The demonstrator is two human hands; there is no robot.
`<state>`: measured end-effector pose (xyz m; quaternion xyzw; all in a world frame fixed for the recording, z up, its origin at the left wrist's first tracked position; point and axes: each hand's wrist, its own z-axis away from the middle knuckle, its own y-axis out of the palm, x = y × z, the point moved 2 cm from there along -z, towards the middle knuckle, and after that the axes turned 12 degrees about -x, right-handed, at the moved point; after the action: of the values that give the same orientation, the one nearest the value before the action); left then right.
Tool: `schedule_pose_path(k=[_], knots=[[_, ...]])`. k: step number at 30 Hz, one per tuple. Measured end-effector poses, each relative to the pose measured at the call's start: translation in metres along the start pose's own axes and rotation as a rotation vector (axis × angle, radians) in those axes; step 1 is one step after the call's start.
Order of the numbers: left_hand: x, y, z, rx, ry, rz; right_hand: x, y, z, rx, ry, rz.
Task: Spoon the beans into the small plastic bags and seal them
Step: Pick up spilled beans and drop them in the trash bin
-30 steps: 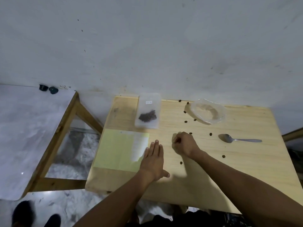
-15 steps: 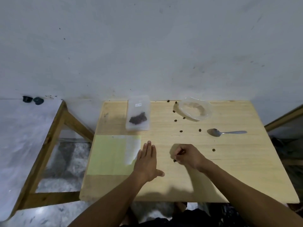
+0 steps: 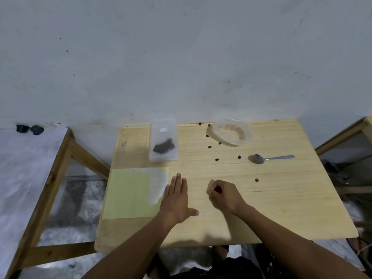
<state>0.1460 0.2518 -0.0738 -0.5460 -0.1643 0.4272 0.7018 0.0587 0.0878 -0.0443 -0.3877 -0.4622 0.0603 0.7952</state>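
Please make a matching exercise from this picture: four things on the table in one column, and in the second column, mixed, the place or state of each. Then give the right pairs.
Things:
1. spoon
2. plastic bag
3. clear bowl
4. left hand

Places or states:
A. flat, palm down, at the edge of the green sheet
B. far left, beans inside
C. right side, handle pointing right
D. far edge, loose beans around it

Pairs: 1-C, 2-B, 3-D, 4-A

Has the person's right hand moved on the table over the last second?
Yes. The right hand has drawn back toward the table's near edge, away from the spoon and the bowl, and is curled into a loose fist.
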Motion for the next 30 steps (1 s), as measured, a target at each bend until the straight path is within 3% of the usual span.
schedule_pose_path(k=[4,10,19,30], knots=[[-0.001,-0.001,-0.001,0.013,0.017,-0.032,-0.011,-0.023,-0.004,-0.074,0.288,-0.391],[-0.015,-0.001,-0.006,-0.097,0.107,0.064,-0.063,-0.078,-0.022,-0.243,0.473,-0.483],[-0.064,0.007,-0.055,-0.166,-0.013,0.144,-0.101,-0.124,-0.035,-0.213,0.217,-0.148],[-0.074,0.025,-0.062,-0.134,-0.090,0.012,-0.108,-0.120,-0.046,-0.041,0.034,0.019]])
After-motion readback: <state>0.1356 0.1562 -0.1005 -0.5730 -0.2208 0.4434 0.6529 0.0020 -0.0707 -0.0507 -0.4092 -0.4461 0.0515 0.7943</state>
